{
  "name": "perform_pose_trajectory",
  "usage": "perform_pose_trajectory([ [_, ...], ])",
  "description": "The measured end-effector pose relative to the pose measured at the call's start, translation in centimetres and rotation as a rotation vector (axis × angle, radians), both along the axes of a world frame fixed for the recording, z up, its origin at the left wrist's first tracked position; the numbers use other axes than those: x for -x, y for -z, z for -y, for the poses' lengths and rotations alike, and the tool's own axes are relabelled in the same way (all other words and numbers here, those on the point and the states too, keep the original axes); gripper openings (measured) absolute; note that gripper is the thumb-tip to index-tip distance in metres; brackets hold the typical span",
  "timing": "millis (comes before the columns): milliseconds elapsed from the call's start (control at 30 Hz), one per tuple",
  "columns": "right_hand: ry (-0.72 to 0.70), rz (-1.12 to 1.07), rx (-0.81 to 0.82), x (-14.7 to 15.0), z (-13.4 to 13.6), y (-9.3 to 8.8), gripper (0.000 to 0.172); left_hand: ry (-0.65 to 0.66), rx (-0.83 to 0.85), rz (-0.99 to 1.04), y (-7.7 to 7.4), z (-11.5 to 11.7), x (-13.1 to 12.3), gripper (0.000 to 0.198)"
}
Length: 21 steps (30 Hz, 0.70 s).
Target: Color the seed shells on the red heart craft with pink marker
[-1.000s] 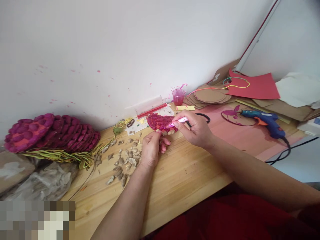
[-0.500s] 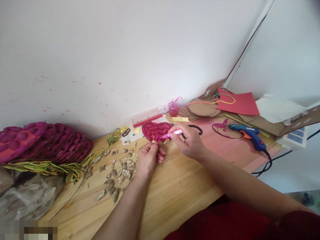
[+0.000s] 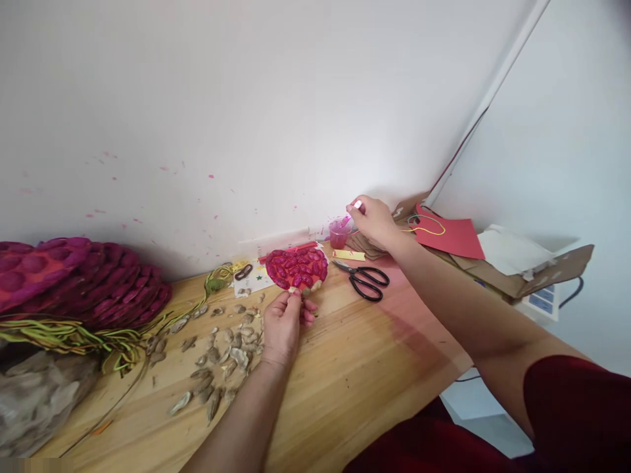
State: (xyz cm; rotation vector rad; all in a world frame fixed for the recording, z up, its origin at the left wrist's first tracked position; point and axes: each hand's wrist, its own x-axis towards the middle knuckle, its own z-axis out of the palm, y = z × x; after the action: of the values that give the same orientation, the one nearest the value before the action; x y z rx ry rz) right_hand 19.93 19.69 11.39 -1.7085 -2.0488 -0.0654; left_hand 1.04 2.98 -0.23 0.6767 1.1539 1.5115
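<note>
My left hand [image 3: 286, 322] pinches the near edge of a round disc [image 3: 297, 266] covered with peanut shells, most of them painted magenta. A few shells at its near edge, by my fingertips, are unpainted. My right hand [image 3: 372, 220] is closed on the white handle of a brush [image 3: 352, 212]. The brush's pink end dips into a clear plastic cup [image 3: 339, 234] of pink paint beside the wall. Just nearer than the cup lie a yellow strip [image 3: 349, 255] and black-handled scissors [image 3: 367, 282].
Loose peanut shells [image 3: 211, 374] lie left of my left hand. A stack of magenta discs [image 3: 83, 282], green and yellow cords [image 3: 73, 334] and a plastic bag [image 3: 44, 401] are farther left. Red paper [image 3: 451, 233] and cardboard lie at the back right.
My right hand has moved from the disc up and away to the cup, taking the brush along. The scissors are now uncovered. My left hand still holds the disc.
</note>
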Motion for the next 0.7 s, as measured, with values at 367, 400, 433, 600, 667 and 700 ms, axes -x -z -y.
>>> perform_pose_trajectory([
  [367, 0.013, 0.307, 0.239, 3.1, -4.0, 2.0, 0.034, 0.001, 0.010, -0.021, 0.1, -0.2, 0.0, 0.043],
  [400, 0.010, 0.315, 0.244, 3.2, -4.0, 2.0, 0.034, -0.001, 0.008, -0.022, 0.0, -0.2, -0.1, 0.043],
  [433, 0.009, 0.320, 0.248, 3.3, -4.0, 2.1, 0.034, -0.003, 0.005, -0.024, 0.0, -0.2, -0.1, 0.043],
  [600, 0.012, 0.333, 0.248, 3.4, -4.1, 2.1, 0.035, -0.014, 0.006, -0.029, -0.1, -0.2, -0.1, 0.040],
  [667, 0.012, 0.334, 0.248, 3.3, -4.2, 2.0, 0.036, -0.017, 0.006, -0.027, -0.1, -0.2, -0.1, 0.040],
  [700, 0.013, 0.335, 0.247, 3.3, -4.3, 2.0, 0.036, -0.020, 0.003, -0.024, -0.1, -0.3, -0.1, 0.040],
])
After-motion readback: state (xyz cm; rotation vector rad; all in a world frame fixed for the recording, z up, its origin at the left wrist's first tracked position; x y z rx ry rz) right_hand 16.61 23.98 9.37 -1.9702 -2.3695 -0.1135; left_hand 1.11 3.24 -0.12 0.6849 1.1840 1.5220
